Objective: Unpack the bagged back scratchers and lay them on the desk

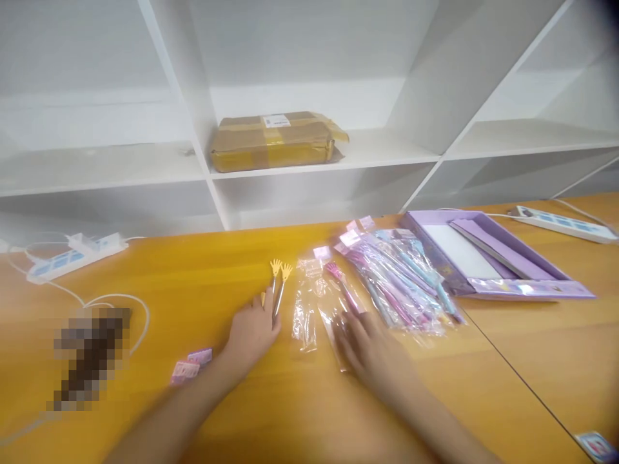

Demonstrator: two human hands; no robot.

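Two yellow hand-topped sticks (281,289) extend toward the far side from the left hand (254,327), its closure unclear; the right hand (367,340), apparently open, lies by a pink hand-topped stick (345,288).

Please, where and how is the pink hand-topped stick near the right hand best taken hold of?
Probably by the slim shaft of the pink hand-topped stick, just below its spread head, pinched across from above. It lies with its head pointing forward; the upper shaft shows, while the right hand hides the near end.
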